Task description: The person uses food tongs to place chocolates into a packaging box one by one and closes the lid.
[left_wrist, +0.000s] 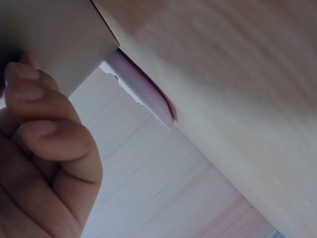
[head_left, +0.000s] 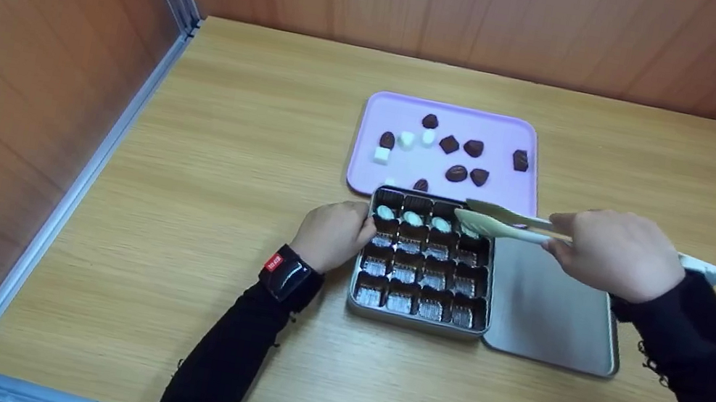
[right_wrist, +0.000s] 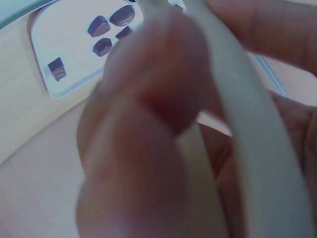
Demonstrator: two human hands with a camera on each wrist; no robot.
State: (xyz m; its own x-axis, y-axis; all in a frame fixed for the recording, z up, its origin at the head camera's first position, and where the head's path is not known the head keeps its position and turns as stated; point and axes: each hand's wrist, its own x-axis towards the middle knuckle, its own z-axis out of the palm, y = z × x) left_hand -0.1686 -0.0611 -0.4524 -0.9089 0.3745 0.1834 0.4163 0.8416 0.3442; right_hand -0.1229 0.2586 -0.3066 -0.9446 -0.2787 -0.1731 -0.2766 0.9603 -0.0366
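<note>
In the right hand (head_left: pixel 621 253), curled fingers hold pale tongs (head_left: pixel 507 230), their tips slightly apart over the far right compartment of the tin (head_left: pixel 414 323); whether they pinch anything, I cannot tell. The left hand (head_left: pixel 331 235) grips the tin's left side. Pale ovals (head_left: pixel 413 219) sit in its far row. A metal lid (head_left: pixel 552 309) lies to the right; beyond the tin, a lilac tray (head_left: pixel 513 133) bears brown pieces (head_left: pixel 474 148) and white pieces (head_left: pixel 381 156).

Lilac tray (head_left: pixel 502 191), pale green tongs (head_left: pixel 507 232), brown chocolates (head_left: pixel 456 173) (a few white).
</note>
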